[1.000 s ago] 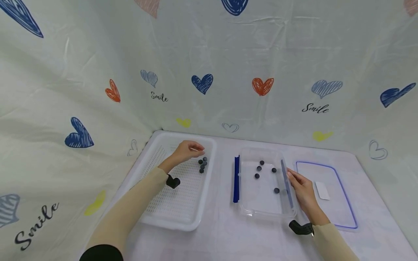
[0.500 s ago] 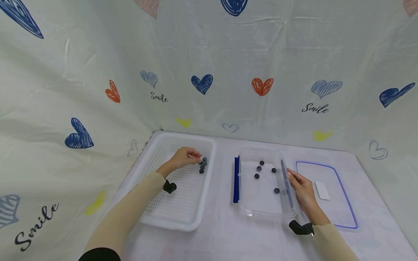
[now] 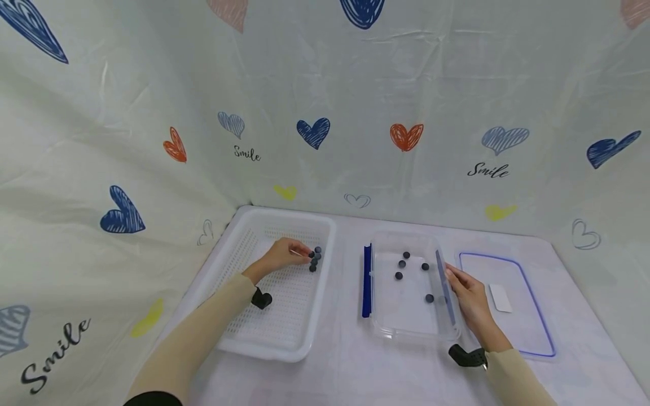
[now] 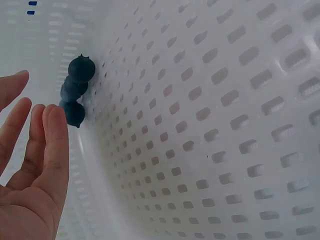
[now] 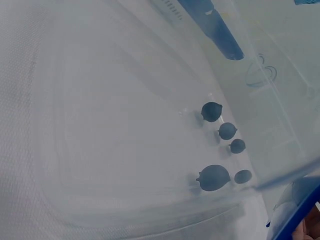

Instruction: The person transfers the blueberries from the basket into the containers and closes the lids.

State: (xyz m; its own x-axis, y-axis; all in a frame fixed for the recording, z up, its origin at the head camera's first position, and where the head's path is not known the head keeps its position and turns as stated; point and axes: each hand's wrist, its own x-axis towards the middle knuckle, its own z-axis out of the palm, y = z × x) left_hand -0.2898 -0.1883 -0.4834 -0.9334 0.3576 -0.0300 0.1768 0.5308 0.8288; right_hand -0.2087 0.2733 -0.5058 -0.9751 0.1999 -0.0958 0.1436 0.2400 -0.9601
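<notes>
Down inside the white perforated basket, my left hand reaches toward a small cluster of blueberries along the right side. Its fingertips are right at the nearest dark berry in the head view. From the left wrist, the fingers are mostly straight, and only a gap shows between thumb and index finger; several blueberries lie just past them by the wall. My right hand grips the right side of a clear plastic container at its raised latch flap. Several blueberries are spread over the container's floor.
Right of the container lies its clear lid with a blue seal, a white rectangle on it. A blue latch sticks out on the container's left. A heart-printed curtain hangs behind the white table.
My left hand has come down and slightly toward me, bringing its fingertips to the berry cluster in the basket. My right hand and the container have stayed in place.
</notes>
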